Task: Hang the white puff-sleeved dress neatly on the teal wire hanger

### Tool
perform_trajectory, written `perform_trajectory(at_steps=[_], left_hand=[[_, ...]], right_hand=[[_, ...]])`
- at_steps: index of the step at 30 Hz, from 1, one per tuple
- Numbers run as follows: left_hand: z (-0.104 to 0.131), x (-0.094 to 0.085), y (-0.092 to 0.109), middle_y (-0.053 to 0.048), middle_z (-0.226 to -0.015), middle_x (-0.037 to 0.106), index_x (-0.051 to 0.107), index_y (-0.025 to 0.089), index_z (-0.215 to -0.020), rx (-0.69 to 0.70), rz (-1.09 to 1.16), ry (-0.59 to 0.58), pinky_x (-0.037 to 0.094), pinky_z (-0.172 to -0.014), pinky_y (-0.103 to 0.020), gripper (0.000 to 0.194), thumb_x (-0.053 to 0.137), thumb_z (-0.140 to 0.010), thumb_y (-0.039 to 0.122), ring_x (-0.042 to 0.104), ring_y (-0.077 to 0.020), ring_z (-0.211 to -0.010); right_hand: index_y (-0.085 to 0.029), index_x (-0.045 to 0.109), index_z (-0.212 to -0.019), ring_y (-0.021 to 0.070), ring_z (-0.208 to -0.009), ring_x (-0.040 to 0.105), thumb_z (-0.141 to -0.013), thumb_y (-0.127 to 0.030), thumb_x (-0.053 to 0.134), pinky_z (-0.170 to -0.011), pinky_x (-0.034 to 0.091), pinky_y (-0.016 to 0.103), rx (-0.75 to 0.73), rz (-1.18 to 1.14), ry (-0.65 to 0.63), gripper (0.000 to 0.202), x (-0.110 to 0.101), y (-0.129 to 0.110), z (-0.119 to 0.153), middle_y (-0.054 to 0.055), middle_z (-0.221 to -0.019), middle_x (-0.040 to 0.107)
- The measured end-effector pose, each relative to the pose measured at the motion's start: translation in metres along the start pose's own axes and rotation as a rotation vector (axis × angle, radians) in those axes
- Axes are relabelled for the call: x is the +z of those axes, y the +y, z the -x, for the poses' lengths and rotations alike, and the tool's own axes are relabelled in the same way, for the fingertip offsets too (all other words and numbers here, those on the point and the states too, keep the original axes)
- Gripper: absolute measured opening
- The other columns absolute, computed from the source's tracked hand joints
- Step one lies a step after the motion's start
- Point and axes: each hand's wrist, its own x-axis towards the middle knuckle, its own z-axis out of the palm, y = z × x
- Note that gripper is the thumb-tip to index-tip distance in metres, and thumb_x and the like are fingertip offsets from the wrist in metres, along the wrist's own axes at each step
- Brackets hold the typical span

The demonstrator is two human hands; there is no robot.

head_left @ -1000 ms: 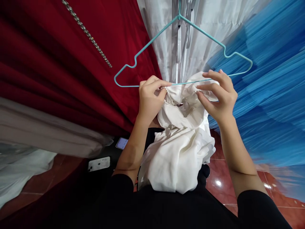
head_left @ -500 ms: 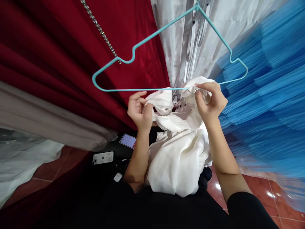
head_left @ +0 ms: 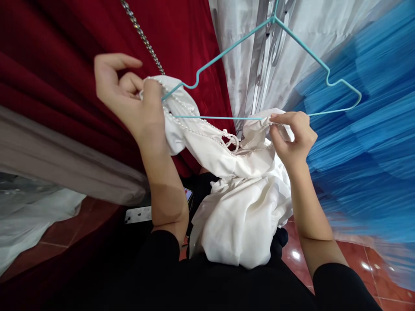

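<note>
With the fingers (head_left: 152, 93) of the left hand (head_left: 129, 101), pinching the beaded edge of one white, satiny, pearl-trimmed garment (head_left: 240, 211); with those of the right hand (head_left: 298, 142), gripping the same edge further right. Facing one broad deep-red drape (head_left: 191, 39) at left, and one mass of layered blue tulle (head_left: 372, 129) at right. Keeping the garment bunched low over black clothing (head_left: 227, 285), with top held up at the hanger. Handling one thin pale-turquoise hanger (head_left: 274, 19), with left end entering the garment and hidden there; unable to tell if touching right fingertips. Near one sparkling, silvery strip (head_left: 142, 36) against the red. Counting two phones: one white-backed phone (head_left: 139, 214) with a tiny, unclear dark mark, one lit-screen phone (head_left: 188, 194), partly hidden, unreadable.
</note>
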Motion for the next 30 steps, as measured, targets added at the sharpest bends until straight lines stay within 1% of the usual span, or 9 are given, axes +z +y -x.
perform_trajectory(at_steps=[3,6,10,12,16,18,20,23,30], left_hand=[[-0.005,0.017,0.015,-0.001,-0.086,0.054,0.057,0.025,-0.098,0.024,-0.027,-0.161,0.049,-0.071,-0.045,0.060,0.086,-0.088,0.077,0.068,-0.0204,-0.080],[0.001,0.030,0.025,-0.001,-0.084,0.052,0.063,0.024,-0.104,0.129,0.035,-0.303,0.053,-0.073,-0.045,0.054,0.089,-0.087,0.068,0.064,-0.0208,-0.083],[0.024,0.033,0.052,-0.003,-0.102,0.064,0.067,0.026,-0.106,0.236,0.110,-0.166,0.058,-0.093,-0.049,0.036,0.079,-0.101,0.060,0.067,-0.0247,-0.099],[0.039,0.033,0.072,-0.004,-0.107,0.067,0.069,0.026,-0.109,0.262,0.150,-0.188,0.059,-0.101,-0.049,0.034,0.071,-0.105,0.060,0.068,-0.0261,-0.107],[0.074,0.046,0.100,-0.006,-0.121,0.073,0.072,0.027,-0.116,0.178,0.103,-0.552,0.057,-0.109,-0.046,0.017,0.059,-0.112,0.038,0.070,-0.0267,-0.120],[0.091,0.057,0.102,-0.006,-0.121,0.077,0.072,0.027,-0.118,0.151,0.080,-0.683,0.055,-0.107,-0.044,0.022,0.052,-0.111,0.021,0.072,-0.0247,-0.118],[0.103,0.067,0.099,-0.004,-0.116,0.079,0.074,0.025,-0.114,0.165,0.078,-0.697,0.053,-0.105,-0.042,0.031,0.048,-0.108,0.009,0.074,-0.0227,-0.112],[0.110,0.074,0.094,-0.002,-0.110,0.081,0.076,0.025,-0.109,0.171,0.069,-0.659,0.050,-0.101,-0.039,0.035,0.048,-0.107,0.004,0.074,-0.0215,-0.108],[0.107,0.071,0.100,-0.001,-0.107,0.080,0.077,0.025,-0.108,0.164,0.102,-0.639,0.048,-0.096,-0.036,0.036,0.049,-0.105,0.002,0.074,-0.0207,-0.102]], right_hand=[[-0.029,0.070,-0.099,0.0208,-0.088,0.079,-0.097,-0.012,0.067,-0.086,0.063,0.046,0.000,0.009,0.021,0.017,0.000,0.000,0.000,-0.001,-0.092,0.082],[-0.026,0.069,-0.097,0.0196,-0.084,0.077,-0.092,-0.013,0.067,-0.086,0.063,0.044,0.003,-0.006,0.074,0.014,0.003,0.002,0.000,-0.001,-0.092,0.082],[-0.027,0.065,-0.095,0.0207,-0.089,0.078,-0.090,-0.013,0.065,-0.089,0.063,0.044,0.083,-0.056,0.079,0.015,0.008,0.005,0.004,-0.002,-0.092,0.078],[-0.028,0.061,-0.096,0.0225,-0.094,0.080,-0.091,-0.014,0.063,-0.093,0.063,0.047,0.119,-0.103,0.078,0.014,0.012,0.005,0.008,-0.002,-0.092,0.075],[-0.029,0.056,-0.096,0.0229,-0.103,0.082,-0.094,-0.018,0.060,-0.097,0.065,0.047,0.191,-0.125,0.045,0.011,0.014,0.006,0.012,-0.002,-0.093,0.072],[-0.029,0.056,-0.095,0.0213,-0.104,0.082,-0.094,-0.020,0.059,-0.097,0.066,0.045,0.196,-0.105,0.013,0.010,0.010,0.004,0.011,-0.002,-0.094,0.075],[-0.029,0.057,-0.092,0.0199,-0.102,0.082,-0.093,-0.020,0.060,-0.095,0.067,0.043,0.162,-0.098,-0.013,0.009,0.004,0.003,0.008,-0.001,-0.095,0.078],[-0.028,0.059,-0.091,0.0198,-0.102,0.082,-0.092,-0.017,0.060,-0.095,0.067,0.042,0.117,-0.097,-0.048,0.011,-0.004,0.005,0.006,0.000,-0.099,0.080],[-0.029,0.067,-0.104,0.0210,-0.098,0.082,-0.096,-0.021,0.063,-0.085,0.068,0.040,-0.027,-0.107,-0.014,0.011,-0.009,0.026,0.000,-0.002,-0.094,0.075]])
